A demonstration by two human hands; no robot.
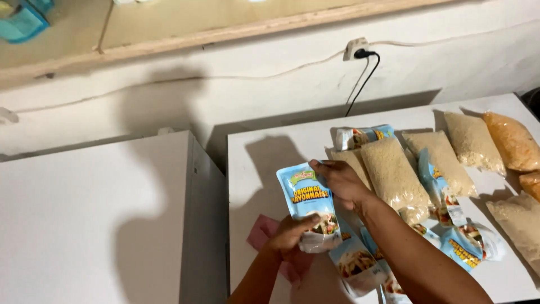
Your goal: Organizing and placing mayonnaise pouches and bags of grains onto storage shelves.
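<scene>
- A light-blue sauce pouch (307,204) is held just below frame centre, above the white desk (264,152).
- Long axis runs near upright, top tilted toward upper left.
- Left hand (289,233): grip closed on the pouch's lower end, from below.
- Right hand (340,181): grip pinched on the upper right edge; both hands equally near.
- Similar pouches (360,264) and crumb bags (394,177) lie right of centre.
- Hidden: pouch back, palm sides, the pink item (261,232) beneath the left wrist.

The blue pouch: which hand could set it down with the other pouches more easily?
Probably the right hand: it grips the blue pouch at its top, nearest the other pouches. The left hand holds the bottom.
</scene>
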